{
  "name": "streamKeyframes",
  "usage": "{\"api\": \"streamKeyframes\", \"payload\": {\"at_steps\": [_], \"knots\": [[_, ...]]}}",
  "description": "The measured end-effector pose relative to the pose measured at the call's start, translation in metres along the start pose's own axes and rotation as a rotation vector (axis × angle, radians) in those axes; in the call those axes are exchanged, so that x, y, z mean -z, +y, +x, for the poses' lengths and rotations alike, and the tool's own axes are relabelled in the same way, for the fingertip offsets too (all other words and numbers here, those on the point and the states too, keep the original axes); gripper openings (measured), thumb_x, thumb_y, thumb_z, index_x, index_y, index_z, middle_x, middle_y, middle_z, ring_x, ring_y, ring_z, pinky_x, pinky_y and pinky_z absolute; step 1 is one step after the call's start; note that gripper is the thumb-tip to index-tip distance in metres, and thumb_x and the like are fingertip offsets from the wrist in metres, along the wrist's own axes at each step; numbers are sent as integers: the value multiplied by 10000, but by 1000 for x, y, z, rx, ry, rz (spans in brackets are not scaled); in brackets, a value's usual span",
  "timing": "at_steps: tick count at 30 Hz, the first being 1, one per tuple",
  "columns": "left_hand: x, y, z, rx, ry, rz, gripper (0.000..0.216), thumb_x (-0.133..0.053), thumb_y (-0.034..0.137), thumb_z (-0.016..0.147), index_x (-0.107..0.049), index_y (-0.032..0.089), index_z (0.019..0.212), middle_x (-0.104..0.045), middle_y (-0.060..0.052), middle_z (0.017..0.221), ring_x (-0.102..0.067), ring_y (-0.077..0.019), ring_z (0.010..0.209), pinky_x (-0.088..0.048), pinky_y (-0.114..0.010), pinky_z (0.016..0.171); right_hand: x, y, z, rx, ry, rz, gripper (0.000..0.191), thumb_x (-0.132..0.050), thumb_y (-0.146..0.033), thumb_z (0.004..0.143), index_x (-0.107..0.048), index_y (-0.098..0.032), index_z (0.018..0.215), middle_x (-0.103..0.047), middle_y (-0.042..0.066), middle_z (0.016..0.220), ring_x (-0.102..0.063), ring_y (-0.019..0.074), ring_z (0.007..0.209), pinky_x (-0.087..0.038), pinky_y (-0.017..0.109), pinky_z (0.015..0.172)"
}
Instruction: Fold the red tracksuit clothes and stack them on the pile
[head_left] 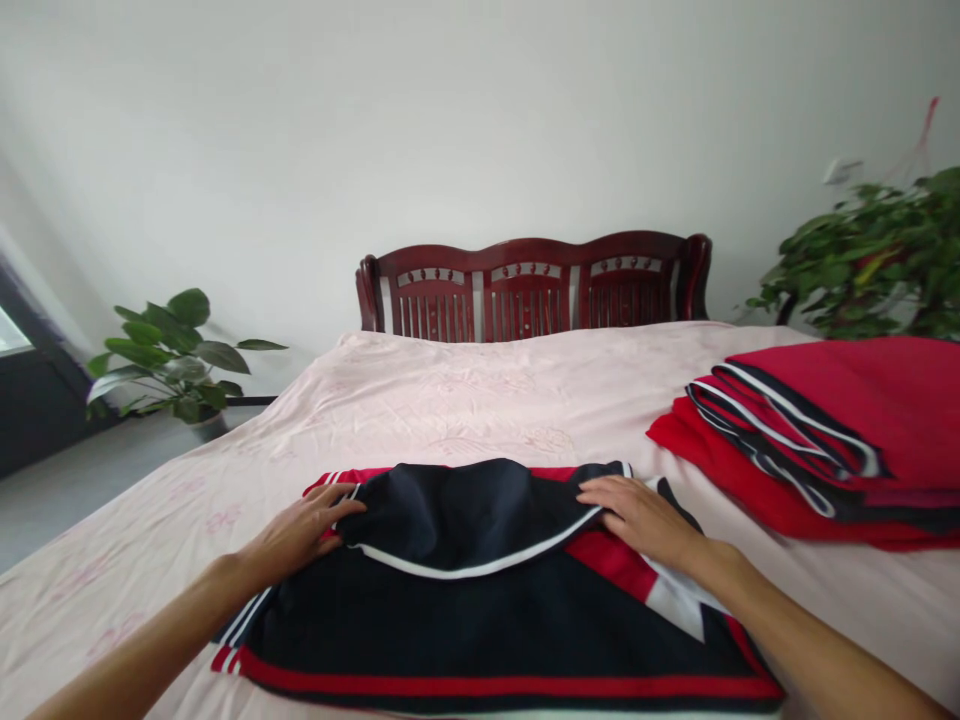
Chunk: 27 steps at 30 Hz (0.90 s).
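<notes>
A navy jacket-like garment (465, 625) with red panels, white piping and striped cuffs lies partly folded on the bed in front of me. Its upper navy part (465, 520) is folded over and bulges a little in the middle, edged by a curved white line. My left hand (304, 525) rests on the left end of this fold, near a striped edge, fingers stretched over the cloth. At the right end, my right hand (637, 512) lies on the fabric with its fingers spread. The cloth beneath both palms is hidden.
A pile of folded red and navy clothes (840, 440) is on the right of the pink bedsheet (465, 400). Behind stands a dark wooden headboard (525, 290). Leafy plants flank the bed, one potted plant (176, 355) left and another plant (877, 260) right.
</notes>
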<state>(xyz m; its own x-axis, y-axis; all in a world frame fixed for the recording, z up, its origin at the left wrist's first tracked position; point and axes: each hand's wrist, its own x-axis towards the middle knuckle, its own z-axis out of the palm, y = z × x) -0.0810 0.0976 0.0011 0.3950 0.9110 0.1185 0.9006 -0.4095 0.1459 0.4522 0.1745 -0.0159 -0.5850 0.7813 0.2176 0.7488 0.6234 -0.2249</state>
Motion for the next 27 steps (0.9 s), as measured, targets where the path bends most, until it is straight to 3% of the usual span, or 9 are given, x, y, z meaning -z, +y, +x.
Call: {"api": "streamKeyframes", "payload": {"at_steps": [3, 6, 10, 13, 16, 18, 20, 24, 27], "knots": [[5, 5, 5, -8, 109, -12, 365, -554, 191, 814, -670, 295, 1143, -605, -63, 1340, -549, -272, 1226, -408, -467, 1072, -7, 9, 3, -10, 51, 88, 423, -448, -136, 800, -711, -239, 1114, -684, 54, 1222, -589, 227, 1180, -405, 435, 1072], [19, 5, 7, 162, 326, -285, 263, -611, 301, 814, -682, 245, 1060, -689, -71, 1199, -600, -275, 1147, -443, -431, 1033, -7, 16, 5, -52, 123, 198, 356, -450, -189, 817, -724, -237, 1038, -709, 60, 1150, -624, 232, 1113, -441, 426, 1032], [57, 3, 5, 411, 576, -853, 288, -698, 420, 776, -658, 207, 966, -728, -19, 840, -666, -190, 749, -542, -274, 697, 3, 23, 12, -179, 177, 393, 301, -471, -390, 881, -710, -226, 961, -725, 68, 1007, -649, 244, 958, -502, 387, 895], [89, 5, -1, 431, 478, -1192, 302, -788, 376, 705, -664, 195, 913, -700, 10, 731, -628, -135, 609, -514, -208, 563, 13, 26, 19, -249, 222, 533, 354, -496, -515, 854, -673, -209, 852, -697, 44, 829, -624, 224, 800, -506, 336, 746], [106, 5, -5, 548, 164, -1338, 350, -840, 294, 653, -695, 180, 950, -723, -38, 781, -677, -182, 656, -574, -266, 602, 22, 30, 27, -305, 287, 592, 413, -546, -604, 789, -620, -202, 725, -620, 10, 687, -549, 184, 672, -449, 290, 634], [105, -1, -3, 623, 44, -1379, 379, -852, 272, 643, -701, 178, 977, -740, -68, 843, -705, -215, 709, -604, -321, 662, 23, 33, 33, -349, 284, 609, 475, -569, -668, 744, -567, -204, 647, -546, -15, 607, -485, 155, 607, -395, 270, 577], [96, -12, 2, 682, 35, -1373, 397, -862, 283, 639, -700, 171, 984, -746, -81, 885, -711, -207, 718, -604, -307, 675, 20, 38, 41, -369, 238, 620, 534, -571, -726, 705, -516, -206, 602, -477, -33, 561, -432, 135, 571, -348, 262, 547], [60, -38, 16, 803, 113, -1298, 544, -888, 309, 608, -669, 155, 1081, -740, -109, 984, -712, -205, 770, -595, -280, 677, 4, 53, 59, -368, 160, 519, 576, -526, -763, 706, -438, -213, 562, -390, -51, 522, -364, 116, 540, -278, 261, 521], [33, -48, 20, 894, 246, -1278, 636, -911, 286, 555, -648, 161, 1120, -736, -79, 935, -696, -175, 714, -573, -246, 623, -4, 60, 68, -426, 113, 312, 529, -480, -675, 796, -421, -215, 543, -373, -50, 498, -358, 114, 511, -239, 266, 509]]}}
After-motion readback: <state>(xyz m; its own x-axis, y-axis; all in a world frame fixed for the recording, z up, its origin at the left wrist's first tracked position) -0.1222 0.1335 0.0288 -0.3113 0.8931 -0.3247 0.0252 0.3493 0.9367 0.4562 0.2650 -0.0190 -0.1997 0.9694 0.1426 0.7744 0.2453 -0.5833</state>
